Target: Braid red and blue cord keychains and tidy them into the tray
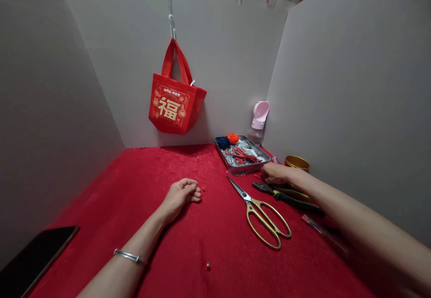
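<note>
My left hand (180, 197) rests on the red cloth (215, 239) with its fingers curled, a silver bangle (127, 256) on the wrist. A tiny metal bead (204, 190) lies just beyond the fingertips, and another (208, 266) lies nearer me. My right hand (274, 172) is at the front corner of a steel tray (261, 149), above dark-handled pliers (286, 199). Its fingertips are close together, and I cannot tell if they pinch something thin. Gold-handled scissors (259, 217) lie open between my hands. The tray holds red cord (240, 155) and balls of blue (223, 142) and orange yarn (232, 138).
Grey panels surround the cloth on three sides. A red bag (175, 107) hangs from a hook on the back panel. A pink-topped bottle (259, 120) and a gold tin (296, 163) stand at the back right. A dark phone (35, 260) lies at the front left.
</note>
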Action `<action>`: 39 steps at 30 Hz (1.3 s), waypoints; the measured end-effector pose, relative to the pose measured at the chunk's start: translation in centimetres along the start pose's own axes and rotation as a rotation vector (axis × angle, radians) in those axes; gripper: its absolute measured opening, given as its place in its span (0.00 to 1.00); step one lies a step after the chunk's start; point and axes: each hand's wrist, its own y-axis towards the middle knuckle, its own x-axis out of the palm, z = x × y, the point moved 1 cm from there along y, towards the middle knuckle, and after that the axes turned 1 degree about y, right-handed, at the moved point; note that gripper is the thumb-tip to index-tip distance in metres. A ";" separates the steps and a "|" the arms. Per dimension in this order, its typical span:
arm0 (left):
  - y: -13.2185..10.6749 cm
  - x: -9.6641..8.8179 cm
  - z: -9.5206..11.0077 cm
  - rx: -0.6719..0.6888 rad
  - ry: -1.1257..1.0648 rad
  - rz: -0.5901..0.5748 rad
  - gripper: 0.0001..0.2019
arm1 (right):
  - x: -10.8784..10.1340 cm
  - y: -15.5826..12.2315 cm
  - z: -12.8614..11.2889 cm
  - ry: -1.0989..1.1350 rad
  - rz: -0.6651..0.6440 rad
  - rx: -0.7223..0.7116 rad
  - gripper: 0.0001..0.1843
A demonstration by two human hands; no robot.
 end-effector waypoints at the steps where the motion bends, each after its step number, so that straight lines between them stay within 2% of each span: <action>1: 0.0 0.0 0.0 -0.001 0.000 0.001 0.08 | -0.3 0.0 -0.7 0.014 -0.034 -0.039 0.09; 3: -0.1 0.0 0.1 0.001 -0.002 0.002 0.08 | -1.2 0.4 -2.2 0.034 -0.089 -0.122 0.06; 5: -0.1 0.0 0.1 0.007 -0.011 -0.002 0.08 | -2.6 1.2 -3.7 0.064 -0.041 -0.178 0.04; 7: -0.1 0.0 -0.1 0.010 -0.021 -0.004 0.09 | -4.6 2.3 -4.7 0.093 0.052 -0.197 0.11; 9: 0.0 -0.1 -0.2 0.008 -0.027 -0.002 0.09 | -7.0 3.1 -5.3 0.191 0.234 -0.218 0.16; 13: 0.0 -0.1 -0.3 0.008 -0.026 -0.012 0.11 | -11.4 3.7 -5.4 0.499 0.753 -0.310 0.18; 15: 0.1 -0.1 -0.2 0.002 -0.022 -0.024 0.12 | -11.8 3.7 -4.8 0.509 0.911 -0.276 0.18; 16: 0.1 -0.1 -0.2 -0.002 -0.018 -0.028 0.12 | -11.5 3.8 -4.4 0.460 0.943 -0.227 0.16; 19: 0.2 -0.2 -0.2 -0.009 -0.009 -0.034 0.13 | -8.5 4.5 -2.7 0.228 0.864 -0.060 0.05; 21: 0.3 -0.3 -0.3 -0.011 -0.011 -0.037 0.13 | -6.0 5.0 -1.4 0.157 0.794 -0.022 0.04; 24: 0.5 -0.3 -0.4 -0.013 -0.016 -0.043 0.13 | -3.3 5.3 0.2 0.118 0.784 0.012 0.05; 26: 0.5 -0.3 -0.4 -0.018 -0.014 -0.041 0.13 | -2.8 5.2 0.9 0.104 0.816 0.048 0.09; 31: 0.4 -0.3 -0.3 -0.034 -0.007 -0.034 0.13 | -3.6 5.2 2.0 0.052 0.844 0.111 0.16; 34: 0.5 -0.4 -0.4 -0.029 -0.003 -0.034 0.13 | -3.2 5.8 2.3 -0.012 0.780 0.115 0.16; 39: 0.6 -0.3 -0.4 -0.021 -0.004 -0.036 0.13 | -0.8 6.7 2.1 -0.100 0.616 0.124 0.16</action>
